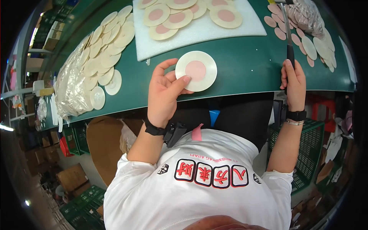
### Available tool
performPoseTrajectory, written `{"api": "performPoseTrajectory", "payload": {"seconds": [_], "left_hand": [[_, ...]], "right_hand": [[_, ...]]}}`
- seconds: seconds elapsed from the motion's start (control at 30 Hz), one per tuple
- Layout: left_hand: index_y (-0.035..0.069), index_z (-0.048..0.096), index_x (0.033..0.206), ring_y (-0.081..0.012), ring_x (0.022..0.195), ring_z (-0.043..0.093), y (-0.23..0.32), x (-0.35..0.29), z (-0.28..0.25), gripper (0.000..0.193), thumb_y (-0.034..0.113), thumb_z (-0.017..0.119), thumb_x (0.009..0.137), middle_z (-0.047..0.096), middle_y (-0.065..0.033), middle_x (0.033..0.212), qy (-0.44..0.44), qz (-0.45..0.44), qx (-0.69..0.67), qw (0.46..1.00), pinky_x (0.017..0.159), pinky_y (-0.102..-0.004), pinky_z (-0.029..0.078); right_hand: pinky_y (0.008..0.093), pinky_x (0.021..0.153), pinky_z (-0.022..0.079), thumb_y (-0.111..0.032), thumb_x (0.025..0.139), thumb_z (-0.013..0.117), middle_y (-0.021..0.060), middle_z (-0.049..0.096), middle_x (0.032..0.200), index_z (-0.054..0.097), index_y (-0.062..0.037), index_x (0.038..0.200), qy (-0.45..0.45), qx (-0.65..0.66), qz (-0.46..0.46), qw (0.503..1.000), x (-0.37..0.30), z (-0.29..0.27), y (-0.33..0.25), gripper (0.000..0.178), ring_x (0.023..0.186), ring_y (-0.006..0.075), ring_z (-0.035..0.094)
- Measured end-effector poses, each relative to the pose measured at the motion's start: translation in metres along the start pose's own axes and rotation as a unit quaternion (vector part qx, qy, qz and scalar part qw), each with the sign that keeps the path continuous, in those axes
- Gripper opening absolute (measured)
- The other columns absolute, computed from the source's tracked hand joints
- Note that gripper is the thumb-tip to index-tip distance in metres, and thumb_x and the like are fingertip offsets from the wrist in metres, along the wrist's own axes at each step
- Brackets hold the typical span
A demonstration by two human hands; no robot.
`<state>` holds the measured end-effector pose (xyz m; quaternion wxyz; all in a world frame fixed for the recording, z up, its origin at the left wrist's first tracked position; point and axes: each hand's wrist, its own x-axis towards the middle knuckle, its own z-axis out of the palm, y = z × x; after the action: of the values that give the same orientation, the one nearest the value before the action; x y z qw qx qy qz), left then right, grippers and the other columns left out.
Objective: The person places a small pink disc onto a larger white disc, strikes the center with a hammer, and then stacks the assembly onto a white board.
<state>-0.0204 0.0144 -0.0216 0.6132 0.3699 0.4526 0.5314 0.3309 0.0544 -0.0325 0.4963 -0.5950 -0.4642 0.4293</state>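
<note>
Between the thumb and fingers of my left hand is a round cream disc with a smaller pink circle at its centre. It is held above the near edge of the green table, its pink side facing up. My right hand is closed around the black grip of a hammer. The hammer's metal shaft points away from me, and its head is partly cut off at the top of the picture. Several cream discs with pink centres lie overlapping on a white foam sheet beyond my left hand.
Plain cream discs spill from a clear plastic bag on the left of the green table. Pink discs and cream discs lie beside another bag at the right. A green crate stands below the table.
</note>
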Motion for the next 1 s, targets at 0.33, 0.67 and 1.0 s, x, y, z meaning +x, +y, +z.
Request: {"api": "performPoseTrajectory", "payload": {"seconds": [0.33,0.67,1.0], "left_hand": [[0.000,0.035,0.140,-0.0197,0.101,0.070,0.005,-0.008,0.012,0.062,-0.010,0.067,0.088,0.067,-0.0190,0.118,-0.013,0.030,0.074,0.997,0.075,-0.0293,0.062],[-0.002,0.044,0.141,-0.0148,0.101,0.068,0.017,-0.012,0.001,0.058,-0.009,0.067,0.088,0.066,-0.0120,0.114,-0.075,0.005,0.170,0.982,0.075,-0.0252,0.058],[-0.004,0.046,0.143,-0.0177,0.098,0.068,0.064,0.102,-0.047,0.055,0.006,0.068,0.094,0.062,-0.0157,0.122,0.026,0.130,0.242,0.961,0.082,-0.0282,0.058]], "right_hand": [[0.0179,0.047,0.034,-0.029,0.105,0.059,-0.0073,0.046,0.070,0.054,-0.0102,0.091,-0.002,-0.035,-0.010,0.999,-0.002,0.001,-0.006,0.024,0.054,0.0003,0.039],[0.0181,0.046,0.034,-0.028,0.104,0.060,-0.0070,0.045,0.069,0.055,-0.0094,0.093,0.000,-0.008,-0.017,1.000,-0.003,0.004,-0.004,0.022,0.053,0.0007,0.039],[0.0184,0.046,0.034,-0.027,0.105,0.059,-0.0070,0.044,0.069,0.055,-0.0096,0.093,0.000,-0.010,-0.026,1.000,-0.004,0.002,-0.007,0.021,0.053,0.0010,0.039]]}}
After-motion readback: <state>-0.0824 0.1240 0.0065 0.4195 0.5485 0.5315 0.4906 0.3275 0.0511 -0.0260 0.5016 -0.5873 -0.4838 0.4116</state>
